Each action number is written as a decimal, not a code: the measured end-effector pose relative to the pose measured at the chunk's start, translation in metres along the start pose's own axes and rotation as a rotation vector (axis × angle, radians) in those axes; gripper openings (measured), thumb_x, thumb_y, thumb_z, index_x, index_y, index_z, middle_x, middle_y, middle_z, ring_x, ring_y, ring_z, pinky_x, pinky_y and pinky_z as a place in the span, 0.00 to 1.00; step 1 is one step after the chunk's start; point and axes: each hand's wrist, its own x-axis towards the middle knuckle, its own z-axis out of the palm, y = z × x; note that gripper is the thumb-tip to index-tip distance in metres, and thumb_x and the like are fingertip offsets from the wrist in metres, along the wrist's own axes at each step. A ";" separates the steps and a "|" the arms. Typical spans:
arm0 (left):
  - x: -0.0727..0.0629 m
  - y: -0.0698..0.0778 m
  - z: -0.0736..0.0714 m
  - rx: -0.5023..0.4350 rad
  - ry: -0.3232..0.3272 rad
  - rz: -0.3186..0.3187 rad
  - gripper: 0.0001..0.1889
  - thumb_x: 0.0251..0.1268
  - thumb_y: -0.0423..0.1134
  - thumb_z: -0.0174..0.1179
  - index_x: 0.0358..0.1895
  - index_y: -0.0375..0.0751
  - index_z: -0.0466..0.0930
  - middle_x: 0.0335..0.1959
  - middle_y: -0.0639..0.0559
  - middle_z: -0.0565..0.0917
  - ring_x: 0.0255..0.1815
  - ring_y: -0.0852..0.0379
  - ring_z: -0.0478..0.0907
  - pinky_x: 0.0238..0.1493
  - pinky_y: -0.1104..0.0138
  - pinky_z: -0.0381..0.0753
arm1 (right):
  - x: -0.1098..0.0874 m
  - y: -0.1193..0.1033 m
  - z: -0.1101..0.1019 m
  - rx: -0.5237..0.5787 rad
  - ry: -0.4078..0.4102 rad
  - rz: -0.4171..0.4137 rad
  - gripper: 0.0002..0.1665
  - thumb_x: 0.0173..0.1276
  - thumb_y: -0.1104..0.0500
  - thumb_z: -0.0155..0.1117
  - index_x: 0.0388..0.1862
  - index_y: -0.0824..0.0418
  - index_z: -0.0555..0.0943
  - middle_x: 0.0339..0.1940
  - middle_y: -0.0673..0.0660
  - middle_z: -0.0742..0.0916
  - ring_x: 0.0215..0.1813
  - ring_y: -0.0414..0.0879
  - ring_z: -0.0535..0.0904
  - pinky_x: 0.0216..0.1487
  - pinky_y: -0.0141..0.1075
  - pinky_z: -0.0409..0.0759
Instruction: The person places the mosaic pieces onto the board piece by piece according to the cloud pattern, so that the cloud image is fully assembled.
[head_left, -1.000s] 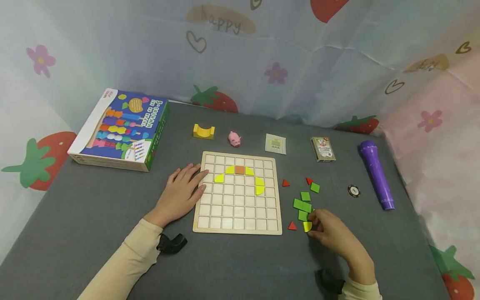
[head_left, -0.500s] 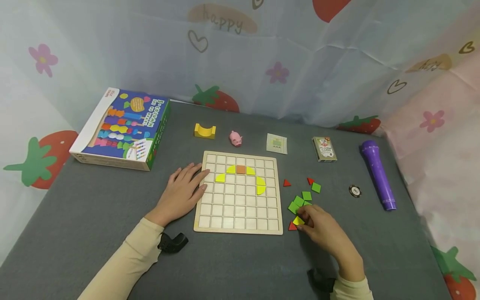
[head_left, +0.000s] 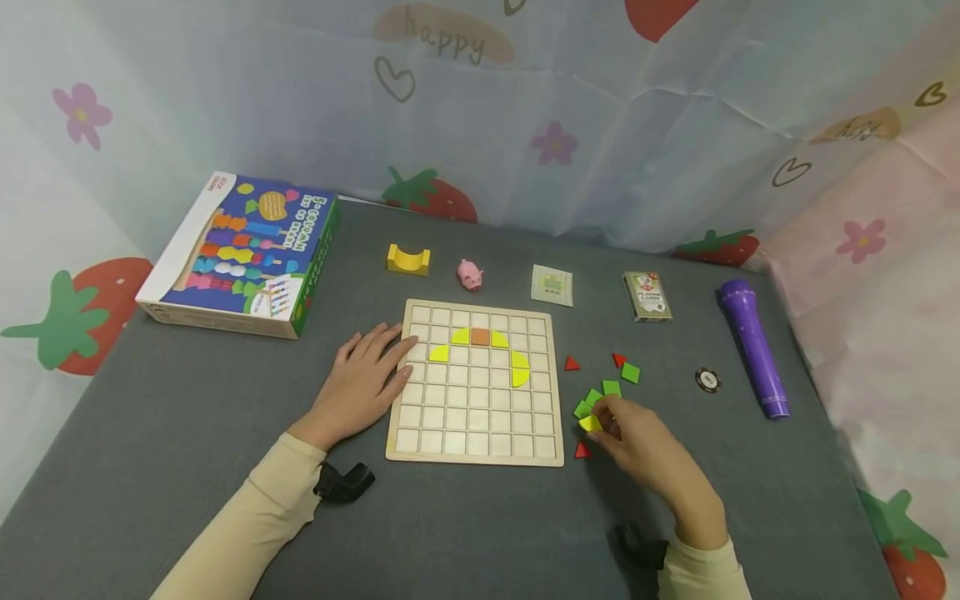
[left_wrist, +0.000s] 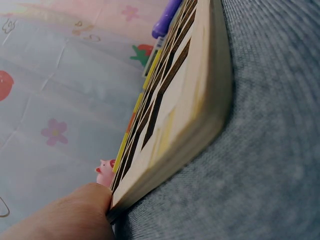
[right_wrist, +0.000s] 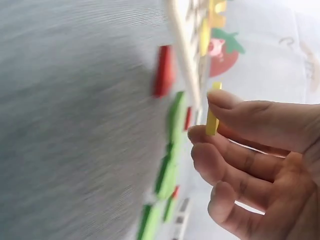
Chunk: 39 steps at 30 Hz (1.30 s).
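My right hand (head_left: 637, 442) pinches a yellow quarter-round tile (head_left: 590, 423) between thumb and fingers, just right of the wooden grid board. The same yellow tile (right_wrist: 214, 110) shows edge-on in the right wrist view. Green square tiles (head_left: 611, 388) lie under and beyond that hand, partly hidden by it. My left hand (head_left: 360, 383) rests with spread fingers on the left edge of the grid board (head_left: 457, 421). On the board, several yellow quarter-round tiles (head_left: 520, 377) and one orange square tile (head_left: 480, 337) form a partial arch in the upper rows.
Red triangle tiles (head_left: 572, 363) lie around the green ones. Behind the board are a yellow arched block (head_left: 408, 260), a pink pig (head_left: 470, 275), a paper card (head_left: 552, 286) and a playing-card box (head_left: 647, 297). A toy box (head_left: 240, 254), black chip (head_left: 707, 380) and purple microphone (head_left: 755, 350) stand farther out.
My right hand has picked up the yellow tile and moved left and away from me with it, toward the board. Some green squares have shifted left. The left hand has stayed put.
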 end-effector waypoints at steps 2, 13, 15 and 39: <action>0.000 0.000 0.000 0.002 0.002 0.001 0.25 0.75 0.50 0.46 0.71 0.48 0.65 0.72 0.43 0.63 0.74 0.43 0.54 0.69 0.42 0.50 | 0.007 -0.006 -0.003 0.004 -0.008 -0.004 0.12 0.62 0.63 0.69 0.42 0.62 0.77 0.33 0.52 0.83 0.32 0.40 0.77 0.33 0.35 0.77; 0.000 0.000 -0.001 -0.007 -0.002 -0.006 0.25 0.74 0.50 0.47 0.71 0.48 0.65 0.72 0.43 0.63 0.74 0.43 0.54 0.70 0.42 0.49 | 0.050 -0.050 -0.004 -0.066 -0.053 -0.128 0.14 0.64 0.57 0.68 0.46 0.60 0.78 0.33 0.49 0.83 0.27 0.38 0.73 0.29 0.30 0.73; 0.000 0.000 -0.001 -0.010 -0.006 -0.008 0.25 0.74 0.50 0.47 0.71 0.49 0.65 0.72 0.43 0.63 0.74 0.44 0.54 0.70 0.42 0.49 | 0.059 -0.057 -0.002 -0.088 -0.058 -0.165 0.14 0.63 0.57 0.69 0.45 0.60 0.78 0.32 0.49 0.83 0.25 0.38 0.71 0.26 0.30 0.71; -0.001 -0.001 -0.001 0.006 -0.004 -0.010 0.25 0.74 0.51 0.46 0.71 0.50 0.65 0.72 0.44 0.63 0.75 0.44 0.54 0.70 0.43 0.49 | 0.127 -0.129 0.045 -0.218 -0.124 -0.302 0.16 0.64 0.50 0.67 0.42 0.60 0.80 0.30 0.51 0.84 0.27 0.39 0.75 0.31 0.31 0.76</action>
